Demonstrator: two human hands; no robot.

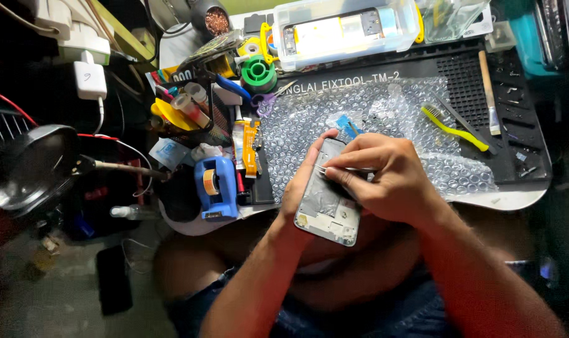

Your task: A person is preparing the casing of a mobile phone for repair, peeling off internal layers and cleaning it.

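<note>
An opened phone (pixel 328 203), its back cover off and its grey inner frame showing, is held over the lap, just below the near edge of the black work mat (pixel 528 134). It is cradled from beneath and along its left side by the left hand (pixel 300 188), whose fingers are curled around the edge. The right hand (pixel 384 178) is laid across the upper half of the phone, and a thin pair of tweezers (pixel 327 169) is pinched between its thumb and fingertips, the tip being set on the phone's upper left part. Above the phone, a sheet of bubble wrap (pixel 372 112) is spread over the mat. A yellow brush (pixel 453 128) is seen up and to the right of the phone. To the left of the phone, a blue tape dispenser (pixel 215 184) is placed.
</note>
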